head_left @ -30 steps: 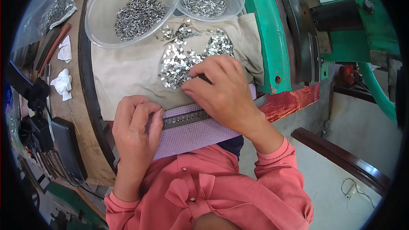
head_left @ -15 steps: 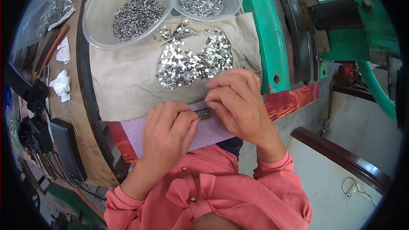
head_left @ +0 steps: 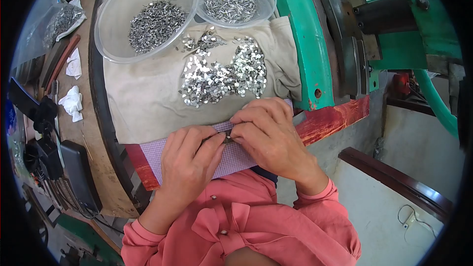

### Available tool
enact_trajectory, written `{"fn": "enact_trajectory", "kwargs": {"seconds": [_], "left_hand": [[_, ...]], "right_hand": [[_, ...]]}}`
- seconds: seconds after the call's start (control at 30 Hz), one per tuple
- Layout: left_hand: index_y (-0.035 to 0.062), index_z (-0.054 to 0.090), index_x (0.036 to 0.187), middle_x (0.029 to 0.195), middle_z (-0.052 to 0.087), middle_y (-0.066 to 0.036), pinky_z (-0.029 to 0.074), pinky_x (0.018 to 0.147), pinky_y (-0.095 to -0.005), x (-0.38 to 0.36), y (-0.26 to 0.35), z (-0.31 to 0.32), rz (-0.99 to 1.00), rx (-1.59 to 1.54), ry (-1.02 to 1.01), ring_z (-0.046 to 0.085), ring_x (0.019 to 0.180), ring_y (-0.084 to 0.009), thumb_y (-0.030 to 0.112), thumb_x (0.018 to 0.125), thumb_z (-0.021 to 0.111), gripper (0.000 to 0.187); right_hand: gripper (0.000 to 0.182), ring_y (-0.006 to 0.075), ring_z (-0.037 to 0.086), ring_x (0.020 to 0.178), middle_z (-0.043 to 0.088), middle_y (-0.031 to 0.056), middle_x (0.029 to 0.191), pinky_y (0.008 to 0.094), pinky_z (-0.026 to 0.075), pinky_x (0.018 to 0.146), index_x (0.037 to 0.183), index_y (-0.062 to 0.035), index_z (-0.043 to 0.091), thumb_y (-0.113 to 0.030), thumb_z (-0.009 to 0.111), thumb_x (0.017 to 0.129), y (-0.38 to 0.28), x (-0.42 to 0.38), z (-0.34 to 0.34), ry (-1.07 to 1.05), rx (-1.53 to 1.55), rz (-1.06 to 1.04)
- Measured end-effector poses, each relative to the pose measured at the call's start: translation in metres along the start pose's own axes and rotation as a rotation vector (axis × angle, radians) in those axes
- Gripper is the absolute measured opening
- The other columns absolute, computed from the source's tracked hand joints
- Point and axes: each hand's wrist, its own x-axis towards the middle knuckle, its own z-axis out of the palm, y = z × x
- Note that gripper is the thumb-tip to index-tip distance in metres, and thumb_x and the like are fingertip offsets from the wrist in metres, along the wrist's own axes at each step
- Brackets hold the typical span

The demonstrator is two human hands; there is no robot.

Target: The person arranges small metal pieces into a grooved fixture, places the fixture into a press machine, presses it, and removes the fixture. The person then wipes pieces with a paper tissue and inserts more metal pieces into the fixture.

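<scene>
My left hand is closed, thumb and fingers pinching a small dark metal strip over a purple checked cloth. At the strip's other end, the fingertips of my right hand are pressed together. What they hold, if anything, is too small and hidden to make out. A bright spot shows on the strip between the two hands. Beyond my fingers, a spread of small shiny flat metal pieces lies on a beige cloth.
Two clear plastic tubs stand at the back, one with short dark metal bits, the other with silvery pins. A green machine borders the right. On the left are crumpled tissue and a black device.
My right hand has come down and left from near the metal pieces, and its fingertips now meet the strip beside my left hand. The left hand has shifted slightly downward.
</scene>
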Motion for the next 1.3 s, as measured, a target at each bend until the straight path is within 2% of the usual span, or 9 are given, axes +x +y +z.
{"fn": "enact_trajectory", "kwargs": {"seconds": [0.03,0.1,0.23,0.47,0.73,0.93,1.07,1.3], "left_hand": [[0.0057,0.07,0.097,0.097,0.064,-0.004,0.047,0.072,-0.0374,-0.001,-0.001,0.0,0.016,0.021,0.002,0.061,0.086,-0.0238,0.006,0.074,0.077,0.024],[0.0056,0.07,0.095,0.096,0.064,-0.004,0.047,0.073,-0.0372,0.0,0.0,0.0,0.034,0.043,0.011,0.062,0.087,-0.0233,0.006,0.075,0.077,0.021],[0.005,0.068,0.091,0.095,0.064,-0.004,0.047,0.073,-0.0368,0.003,0.001,0.001,0.067,0.098,0.015,0.062,0.088,-0.0224,0.005,0.076,0.075,0.017],[0.0045,0.065,0.086,0.094,0.063,-0.005,0.047,0.073,-0.0368,0.006,0.002,0.001,0.064,0.083,0.004,0.062,0.086,-0.0232,0.004,0.075,0.075,0.015],[0.0058,0.061,0.1,0.102,0.062,-0.009,0.045,0.072,-0.0404,-0.001,-0.003,-0.002,-0.047,-0.041,0.008,0.06,0.086,-0.0286,0.008,0.072,0.079,0.033],[0.0053,0.064,0.106,0.102,0.061,-0.008,0.045,0.075,-0.04,-0.008,-0.004,-0.009,-0.061,0.053,-0.025,0.06,0.089,-0.0284,0.01,0.072,0.08,0.038],[0.0053,0.065,0.103,0.098,0.061,-0.009,0.044,0.072,-0.0406,-0.011,-0.007,-0.012,-0.023,0.081,-0.035,0.058,0.085,-0.0293,0.007,0.067,0.083,0.04],[0.0051,0.068,0.103,0.1,0.061,-0.006,0.044,0.075,-0.0386,-0.025,-0.009,-0.023,0.006,0.114,-0.116,0.059,0.087,-0.026,0.011,0.072,0.079,0.033]], "right_hand": [[0.015,0.026,0.056,0.109,0.06,0.0049,0.108,0.0447,0.039,0.098,0.095,-0.0079,0.063,-0.011,0.065,0.081,-0.001,0.0,0.001,0.001,0.0,-0.002],[0.02,0.0242,0.057,0.108,0.063,0.0015,0.109,0.0452,0.039,0.099,0.093,-0.0106,0.065,-0.009,0.074,0.075,-0.002,0.001,0.002,-0.034,-0.087,0.003],[0.019,0.0223,0.057,0.109,0.062,0.0011,0.108,0.0464,0.038,0.102,0.095,-0.0111,0.065,-0.01,0.071,0.076,-0.006,0.001,-0.001,-0.065,-0.127,0.014],[0.017,0.0212,0.058,0.107,0.063,-0.0009,0.104,0.0465,0.036,0.104,0.089,-0.0138,0.068,-0.012,0.077,0.074,-0.004,-0.001,-0.004,-0.03,-0.126,0.051],[0.017,0.0205,0.059,0.106,0.064,-0.001,0.105,0.0466,0.036,0.104,0.087,-0.0144,0.069,-0.014,0.079,0.073,-0.005,0.002,-0.001,-0.004,-0.06,0.054],[0.017,0.0209,0.059,0.106,0.064,-0.0005,0.106,0.0464,0.036,0.104,0.086,-0.0137,0.068,-0.011,0.079,0.073,-0.002,0.005,0.003,-0.049,-0.048,0.006],[0.017,0.0211,0.059,0.103,0.065,0.0003,0.106,0.0437,0.038,0.099,0.087,-0.0125,0.069,-0.011,0.08,0.074,0.003,0.009,-0.005,-0.032,0.019,0.013],[0.015,0.0236,0.058,0.097,0.06,0.0021,0.097,0.039,0.042,0.088,0.088,-0.01,0.067,-0.012,0.078,0.077,0.008,0.019,0.001,-0.039,0.122,0.022]]}}
